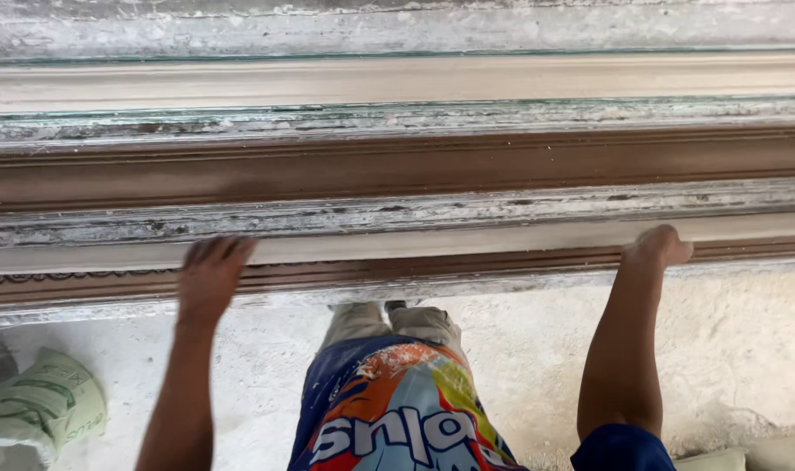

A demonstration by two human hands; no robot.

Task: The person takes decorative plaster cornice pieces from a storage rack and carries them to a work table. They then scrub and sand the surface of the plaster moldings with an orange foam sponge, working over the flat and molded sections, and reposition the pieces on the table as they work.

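Standing on a dusty white floor [240,384], with a green sack [40,406] at eight o'clock, the person presses both hands on a long moulding [432,249]: the left hand [210,275] lies flat, fingers spread, at nine o'clock; the right hand [661,247] curls over its edge at three o'clock. Brown and whitish moulding strips [397,166] lie beyond, at twelve o'clock.

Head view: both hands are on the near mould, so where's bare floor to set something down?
Bare pale floor lies right of the right hand and its arm, below the long moulds. A smaller patch lies between the left hand and the green sack. Between the arms, the person's legs crowd the floor.
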